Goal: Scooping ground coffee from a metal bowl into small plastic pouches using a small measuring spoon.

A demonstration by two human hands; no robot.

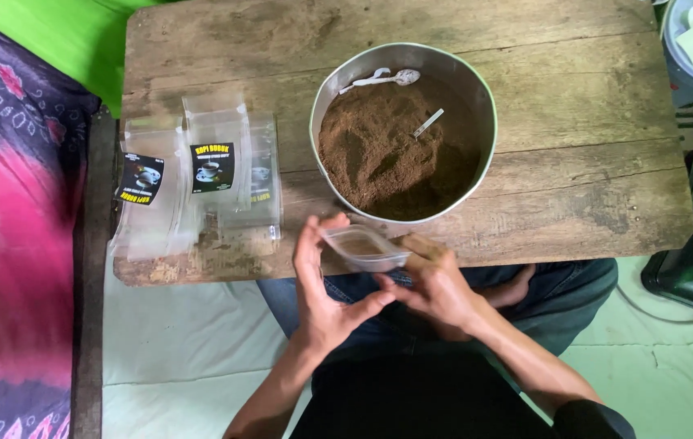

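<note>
A worn, cracked wooden surface (574,171) sits low over a pale floor, with patterned pink cloth (13,203) at one side. On it stands a round metal bowl (326,106) of brown powder, and beside that a stack of clear pouches (200,175). Just off its near edge, the left hand (322,301) and right hand (436,293) each grip a small clear pouch (363,248) with their fingers; its contents are hard to make out.
</note>
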